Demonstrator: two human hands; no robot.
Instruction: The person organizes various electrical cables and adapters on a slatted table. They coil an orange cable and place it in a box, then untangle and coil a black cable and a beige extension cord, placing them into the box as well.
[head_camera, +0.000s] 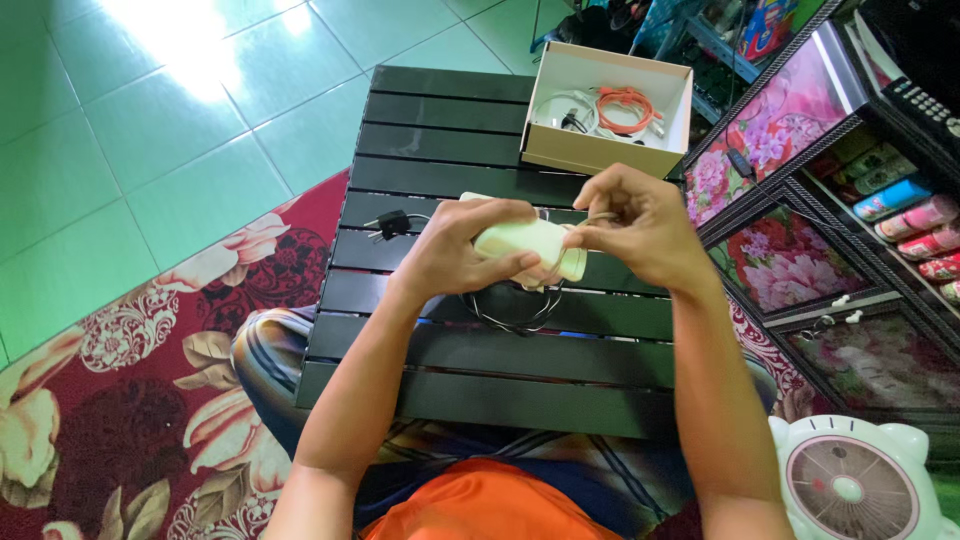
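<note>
My left hand (462, 252) grips a pale cream, rounded device (530, 243) above the black slatted table (520, 375). My right hand (640, 225) pinches a thin cable at the device's right end. The dark cable (512, 318) loops down onto the table below the hands. A small black plug (392, 223) lies on the table just left of my left hand.
A white open box (605, 105) with orange and white cables stands at the table's far right corner. A glass-front cabinet with floral panels (800, 200) lines the right side. A small white fan (855, 480) sits at the lower right. Red floral rug and green tiles lie to the left.
</note>
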